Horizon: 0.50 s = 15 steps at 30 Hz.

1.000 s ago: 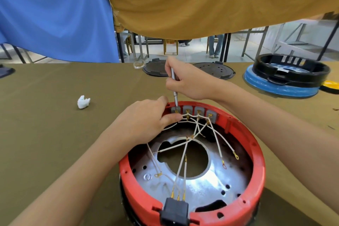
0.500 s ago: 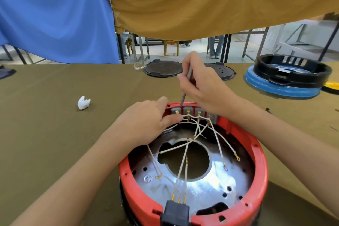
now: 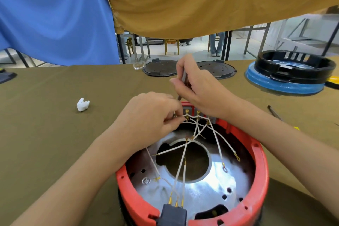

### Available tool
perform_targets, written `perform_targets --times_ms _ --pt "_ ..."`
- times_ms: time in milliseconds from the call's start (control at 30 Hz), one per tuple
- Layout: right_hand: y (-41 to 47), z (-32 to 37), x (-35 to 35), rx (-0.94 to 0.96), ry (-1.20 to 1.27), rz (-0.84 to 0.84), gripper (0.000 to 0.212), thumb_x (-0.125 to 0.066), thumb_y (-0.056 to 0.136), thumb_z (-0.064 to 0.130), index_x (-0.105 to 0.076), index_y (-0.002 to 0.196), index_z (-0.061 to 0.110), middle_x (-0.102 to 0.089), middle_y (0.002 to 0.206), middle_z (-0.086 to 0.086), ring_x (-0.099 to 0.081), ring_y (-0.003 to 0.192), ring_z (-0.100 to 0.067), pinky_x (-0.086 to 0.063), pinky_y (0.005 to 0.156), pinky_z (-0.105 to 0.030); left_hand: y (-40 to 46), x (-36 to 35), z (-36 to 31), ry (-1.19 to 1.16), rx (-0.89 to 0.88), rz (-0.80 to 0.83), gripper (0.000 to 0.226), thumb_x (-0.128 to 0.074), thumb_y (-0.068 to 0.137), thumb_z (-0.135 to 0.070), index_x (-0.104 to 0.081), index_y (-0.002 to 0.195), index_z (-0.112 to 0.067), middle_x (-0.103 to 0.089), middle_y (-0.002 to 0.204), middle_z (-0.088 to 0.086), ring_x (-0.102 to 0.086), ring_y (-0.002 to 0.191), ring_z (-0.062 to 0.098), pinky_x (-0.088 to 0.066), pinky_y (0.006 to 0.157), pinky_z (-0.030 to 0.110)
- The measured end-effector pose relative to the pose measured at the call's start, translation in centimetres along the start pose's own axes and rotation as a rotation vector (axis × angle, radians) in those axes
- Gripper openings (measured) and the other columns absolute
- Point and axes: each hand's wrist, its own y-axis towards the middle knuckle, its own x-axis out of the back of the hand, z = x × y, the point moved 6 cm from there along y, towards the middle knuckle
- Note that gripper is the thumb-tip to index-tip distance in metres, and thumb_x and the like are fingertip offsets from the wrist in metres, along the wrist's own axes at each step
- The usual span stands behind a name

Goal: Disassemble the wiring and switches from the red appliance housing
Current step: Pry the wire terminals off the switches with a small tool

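Observation:
The red appliance housing [image 3: 260, 167] lies open-side up at the table's near edge, a shiny metal plate [image 3: 207, 191] inside it. White wires [image 3: 180, 164] with gold terminals run from grey switches [image 3: 188, 110] on the far rim to a black socket [image 3: 172, 214] at the near rim. My left hand [image 3: 150, 119] rests on the far-left rim and pinches a wire end at the leftmost switch. My right hand [image 3: 198, 86] grips a thin screwdriver [image 3: 182, 82], tip pointing down toward that switch; the tip is hidden behind my left hand.
A white crumpled scrap [image 3: 83, 104] lies left on the olive cloth. Two dark round lids [image 3: 161, 68] sit at the far edge, a blue-and-black housing [image 3: 291, 77] at far right. A pen-like tool [image 3: 274, 111] lies right of my forearm. Blue and ochre cloths hang above.
My right hand lifted the screwdriver off the switch screw and tilted it. My left hand's fingers moved in to pinch the wire end at the leftmost switch.

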Motion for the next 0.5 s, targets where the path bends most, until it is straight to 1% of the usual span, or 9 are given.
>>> perform_targets --times_ms 33,100,133,167,200,233,300,400,500 --pt "0.0 -0.1 0.0 -0.004 0.010 0.000 0.013 -0.046 0.105 0.018 -0.037 0.100 0.011 -0.049 0.058 -0.005 -0.042 0.048 -0.021 -0.031 0.047 -0.022 0.0 0.0 -0.1 -0.010 0.018 0.022 0.012 -0.067 0.091 -0.036 -0.072 0.091 -0.025 -0.049 0.064 -0.012 -0.047 0.067 0.011 -0.046 0.065 0.034" --pt "-0.1 -0.3 0.0 -0.014 0.034 -0.003 0.014 -0.046 0.105 0.019 -0.037 0.099 0.011 -0.047 0.058 -0.002 -0.040 0.047 -0.018 -0.031 0.047 -0.020 -0.2 -0.2 -0.3 -0.030 0.078 0.120 0.021 -0.062 0.094 -0.041 -0.068 0.111 -0.030 -0.062 0.071 -0.010 -0.054 0.071 0.012 -0.048 0.073 0.036" --pt "-0.1 -0.3 -0.1 -0.016 0.045 -0.002 0.014 -0.046 0.105 0.019 -0.037 0.099 0.012 -0.046 0.058 -0.001 -0.039 0.046 -0.015 -0.031 0.047 -0.020 -0.4 -0.5 -0.6 -0.032 0.112 0.187 0.027 -0.060 0.094 -0.044 -0.062 0.119 -0.032 -0.064 0.075 -0.009 -0.059 0.076 0.015 -0.046 0.073 0.036" --pt "-0.1 -0.4 -0.1 -0.015 0.052 -0.002 0.013 -0.046 0.105 0.020 -0.036 0.099 0.013 -0.045 0.058 -0.001 -0.038 0.046 -0.013 -0.031 0.047 -0.020 -0.7 -1.0 -0.9 -0.034 0.140 0.245 0.030 -0.057 0.095 -0.046 -0.057 0.121 -0.031 -0.061 0.077 -0.010 -0.061 0.082 0.017 -0.042 0.071 0.035" --pt "-0.1 -0.5 -0.1 -0.014 0.057 -0.002 0.013 -0.046 0.105 0.021 -0.036 0.099 0.014 -0.045 0.058 -0.002 -0.038 0.047 -0.013 -0.031 0.047 -0.020 -0.8 -1.4 -1.3 -0.030 0.163 0.273 0.029 -0.053 0.097 -0.048 -0.054 0.118 -0.028 -0.056 0.078 -0.010 -0.061 0.085 0.019 -0.036 0.068 0.033" --pt "-0.1 -0.5 -0.1 -0.015 0.063 -0.001 0.014 -0.046 0.105 0.021 -0.036 0.099 0.015 -0.045 0.059 -0.003 -0.038 0.047 -0.012 -0.032 0.048 -0.020 -1.0 -1.7 -1.5 -0.018 0.193 0.278 0.027 -0.049 0.098 -0.048 -0.050 0.112 -0.025 -0.053 0.080 -0.010 -0.060 0.088 0.021 -0.034 0.067 0.032" --pt "-0.1 -0.5 -0.2 -0.020 0.071 0.006 0.014 -0.046 0.105 0.021 -0.035 0.098 0.016 -0.045 0.059 -0.003 -0.037 0.046 -0.011 -0.032 0.047 -0.019 -1.1 -1.9 -1.6 0.032 0.247 0.230 0.021 -0.042 0.103 -0.042 -0.045 0.108 -0.022 -0.057 0.090 -0.004 -0.061 0.093 0.024 -0.041 0.071 0.035" --pt "-0.1 -0.5 -0.1 -0.017 0.067 0.015 0.014 -0.046 0.105 0.021 -0.035 0.098 0.017 -0.043 0.058 0.000 -0.037 0.045 -0.010 -0.032 0.047 -0.019 -1.5 -2.4 -2.1 0.080 0.252 0.195 0.022 -0.039 0.105 -0.030 -0.042 0.125 -0.021 -0.060 0.110 -0.002 -0.061 0.102 0.022 -0.047 0.085 0.036" --pt "-0.1 -0.1 -0.1 0.017 0.034 0.018 0.014 -0.047 0.105 0.020 -0.036 0.098 0.014 -0.040 0.055 0.006 -0.037 0.045 -0.012 -0.031 0.046 -0.019 -2.0 -3.1 -2.8 0.122 0.227 0.256 0.038 -0.047 0.102 -0.019 -0.033 0.136 -0.015 -0.060 0.115 0.001 -0.063 0.102 0.022 -0.051 0.089 0.036"
